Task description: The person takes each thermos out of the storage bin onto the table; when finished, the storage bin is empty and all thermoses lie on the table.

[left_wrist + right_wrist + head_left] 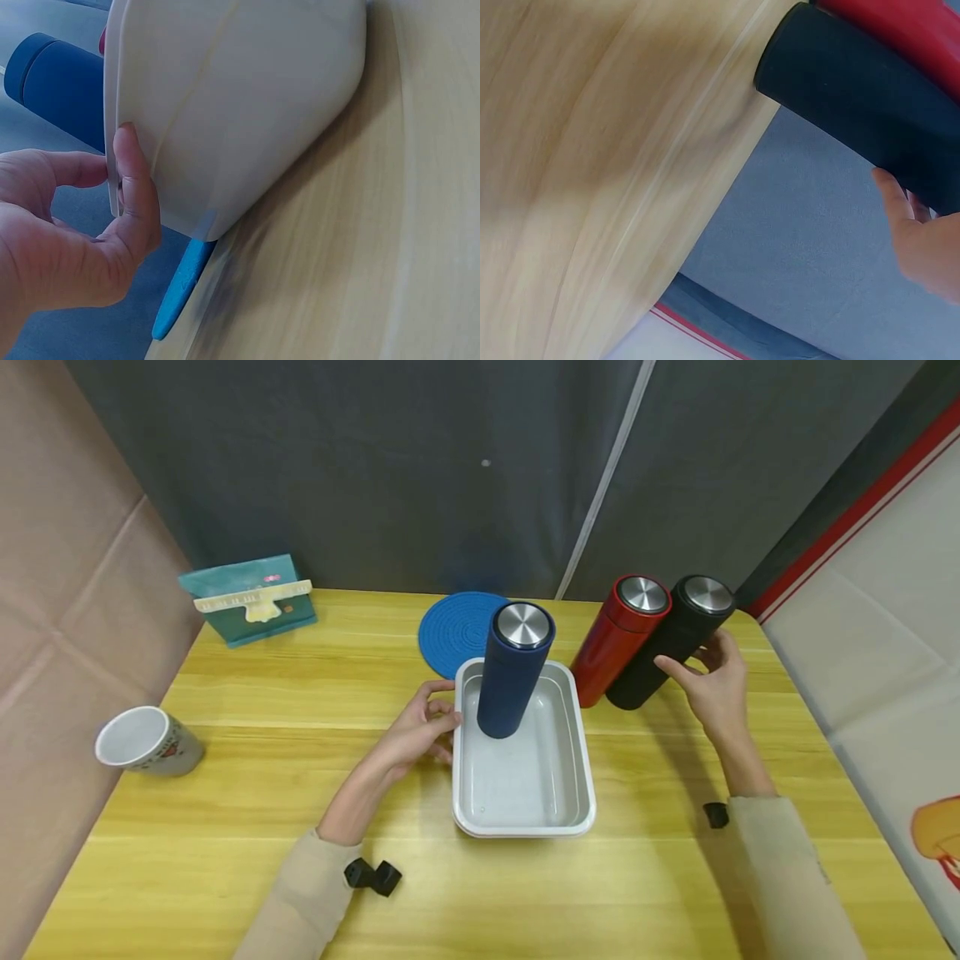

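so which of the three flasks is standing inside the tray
The blue flask: it stands in the grey tray, while the red flask and black flask stand on the table beside it.

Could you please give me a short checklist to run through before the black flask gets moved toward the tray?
1. Right hand on the black flask: fingers touch its side; a full grip, cannot tell.
2. Left hand steadies the white tray: thumb on its rim, ok.
3. Room in the tray: the blue flask stands at its far end, the near part is free, ok.
4. Red flask stands right against the black one and could be knocked: not ok.
5. Black flask upright with lid on: ok.
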`<state>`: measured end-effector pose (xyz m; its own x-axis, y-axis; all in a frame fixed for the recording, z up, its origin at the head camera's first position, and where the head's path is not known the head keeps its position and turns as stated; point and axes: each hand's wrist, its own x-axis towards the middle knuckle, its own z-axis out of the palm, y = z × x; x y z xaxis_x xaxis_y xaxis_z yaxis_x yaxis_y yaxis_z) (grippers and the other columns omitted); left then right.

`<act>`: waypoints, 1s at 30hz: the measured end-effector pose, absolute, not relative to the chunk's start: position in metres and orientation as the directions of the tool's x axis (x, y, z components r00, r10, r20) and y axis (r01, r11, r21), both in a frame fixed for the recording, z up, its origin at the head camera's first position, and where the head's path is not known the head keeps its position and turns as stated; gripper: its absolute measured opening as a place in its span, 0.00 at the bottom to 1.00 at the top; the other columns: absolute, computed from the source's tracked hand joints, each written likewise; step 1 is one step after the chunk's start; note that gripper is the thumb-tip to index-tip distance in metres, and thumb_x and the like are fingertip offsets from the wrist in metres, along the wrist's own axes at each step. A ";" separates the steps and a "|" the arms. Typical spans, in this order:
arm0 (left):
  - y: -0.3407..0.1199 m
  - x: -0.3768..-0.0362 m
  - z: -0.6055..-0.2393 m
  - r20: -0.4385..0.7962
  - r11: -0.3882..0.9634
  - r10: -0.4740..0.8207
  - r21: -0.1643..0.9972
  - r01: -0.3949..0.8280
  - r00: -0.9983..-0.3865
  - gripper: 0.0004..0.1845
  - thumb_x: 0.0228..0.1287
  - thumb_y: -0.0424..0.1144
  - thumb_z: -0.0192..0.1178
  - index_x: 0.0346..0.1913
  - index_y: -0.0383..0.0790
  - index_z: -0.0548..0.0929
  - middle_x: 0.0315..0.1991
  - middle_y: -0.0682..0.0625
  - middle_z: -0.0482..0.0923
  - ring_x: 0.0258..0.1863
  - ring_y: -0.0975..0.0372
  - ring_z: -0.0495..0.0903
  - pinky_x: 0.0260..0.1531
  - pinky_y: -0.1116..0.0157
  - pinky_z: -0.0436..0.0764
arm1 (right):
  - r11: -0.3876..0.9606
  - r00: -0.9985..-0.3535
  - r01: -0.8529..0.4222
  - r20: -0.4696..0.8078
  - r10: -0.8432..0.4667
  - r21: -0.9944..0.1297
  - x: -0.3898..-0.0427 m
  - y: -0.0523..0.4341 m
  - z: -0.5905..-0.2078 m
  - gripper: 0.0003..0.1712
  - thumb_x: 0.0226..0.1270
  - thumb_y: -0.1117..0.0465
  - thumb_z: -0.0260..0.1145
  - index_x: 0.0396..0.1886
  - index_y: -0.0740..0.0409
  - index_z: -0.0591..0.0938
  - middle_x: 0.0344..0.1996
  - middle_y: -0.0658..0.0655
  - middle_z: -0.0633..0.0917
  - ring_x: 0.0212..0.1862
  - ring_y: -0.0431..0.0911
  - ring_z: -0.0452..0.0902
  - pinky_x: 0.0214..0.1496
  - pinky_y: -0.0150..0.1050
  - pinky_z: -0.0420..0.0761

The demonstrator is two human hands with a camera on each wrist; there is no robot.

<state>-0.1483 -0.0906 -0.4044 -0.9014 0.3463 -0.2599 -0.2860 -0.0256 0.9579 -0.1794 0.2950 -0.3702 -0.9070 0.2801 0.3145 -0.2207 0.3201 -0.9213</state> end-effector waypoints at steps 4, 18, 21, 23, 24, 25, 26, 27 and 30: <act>-0.091 -0.148 -0.404 -0.257 -0.028 0.347 0.958 -0.284 -0.902 0.30 0.67 0.28 0.53 0.69 0.39 0.55 0.49 0.31 0.70 0.31 0.54 0.78 0.19 0.64 0.84 | 0.302 -0.903 -0.240 0.326 0.281 -0.923 -0.180 0.295 -0.372 0.33 0.51 0.73 0.74 0.57 0.55 0.76 0.46 0.51 0.78 0.46 0.43 0.75 0.42 0.23 0.80; -0.090 -0.149 -0.405 -0.266 -0.026 0.345 0.956 -0.293 -0.900 0.29 0.68 0.28 0.52 0.69 0.40 0.56 0.49 0.31 0.70 0.29 0.54 0.77 0.19 0.65 0.83 | 0.316 -0.910 -0.241 0.327 0.256 -0.918 -0.164 0.279 -0.356 0.34 0.54 0.73 0.71 0.62 0.58 0.72 0.48 0.50 0.76 0.47 0.44 0.74 0.45 0.24 0.79; -0.089 -0.149 -0.405 -0.271 -0.018 0.341 0.955 -0.294 -0.900 0.29 0.68 0.28 0.52 0.69 0.41 0.56 0.49 0.31 0.71 0.30 0.54 0.77 0.19 0.65 0.83 | 0.293 -0.902 -0.269 0.347 0.258 -0.917 -0.160 0.277 -0.355 0.34 0.54 0.75 0.70 0.62 0.59 0.73 0.48 0.51 0.76 0.47 0.45 0.74 0.44 0.24 0.79; -0.089 -0.149 -0.405 -0.271 -0.015 0.340 0.956 -0.294 -0.901 0.29 0.68 0.28 0.52 0.69 0.41 0.56 0.49 0.31 0.71 0.30 0.54 0.78 0.19 0.65 0.83 | 0.257 -0.897 -0.288 0.354 0.266 -0.923 -0.159 0.280 -0.358 0.34 0.53 0.77 0.69 0.62 0.60 0.74 0.48 0.52 0.77 0.46 0.46 0.75 0.43 0.24 0.80; -0.089 -0.149 -0.405 -0.271 -0.014 0.340 0.956 -0.293 -0.901 0.29 0.68 0.28 0.52 0.69 0.41 0.56 0.49 0.31 0.71 0.30 0.54 0.78 0.19 0.65 0.83 | 0.238 -0.894 -0.296 0.356 0.273 -0.925 -0.159 0.282 -0.361 0.35 0.52 0.78 0.69 0.62 0.60 0.74 0.48 0.53 0.77 0.46 0.46 0.75 0.43 0.24 0.80; -0.089 -0.149 -0.405 -0.271 -0.014 0.341 0.956 -0.293 -0.900 0.29 0.68 0.28 0.52 0.69 0.41 0.56 0.49 0.31 0.71 0.30 0.54 0.78 0.19 0.65 0.83 | 0.220 -0.891 -0.302 0.357 0.280 -0.927 -0.158 0.284 -0.364 0.35 0.52 0.78 0.69 0.62 0.59 0.74 0.48 0.53 0.77 0.46 0.46 0.76 0.42 0.24 0.80; -0.089 -0.149 -0.405 -0.270 -0.016 0.341 0.956 -0.293 -0.900 0.29 0.68 0.28 0.52 0.69 0.41 0.56 0.49 0.31 0.71 0.30 0.54 0.77 0.19 0.65 0.83 | 0.201 -0.890 -0.308 0.357 0.286 -0.930 -0.157 0.286 -0.367 0.35 0.52 0.79 0.70 0.61 0.59 0.74 0.48 0.54 0.77 0.46 0.46 0.76 0.42 0.24 0.81; -0.089 -0.149 -0.405 -0.269 -0.017 0.341 0.956 -0.292 -0.901 0.29 0.68 0.28 0.53 0.69 0.41 0.56 0.49 0.31 0.71 0.30 0.54 0.78 0.19 0.65 0.83 | 0.185 -0.888 -0.315 0.357 0.288 -0.931 -0.156 0.289 -0.370 0.35 0.51 0.79 0.70 0.61 0.59 0.75 0.49 0.55 0.77 0.46 0.46 0.77 0.42 0.24 0.81; -0.090 -0.149 -0.405 -0.267 -0.022 0.341 0.956 -0.291 -0.902 0.30 0.68 0.28 0.53 0.69 0.41 0.56 0.49 0.31 0.70 0.30 0.55 0.78 0.18 0.66 0.83 | 0.152 -0.885 -0.330 0.361 0.292 -0.932 -0.152 0.293 -0.376 0.35 0.51 0.80 0.69 0.61 0.60 0.74 0.50 0.56 0.78 0.47 0.47 0.78 0.42 0.25 0.81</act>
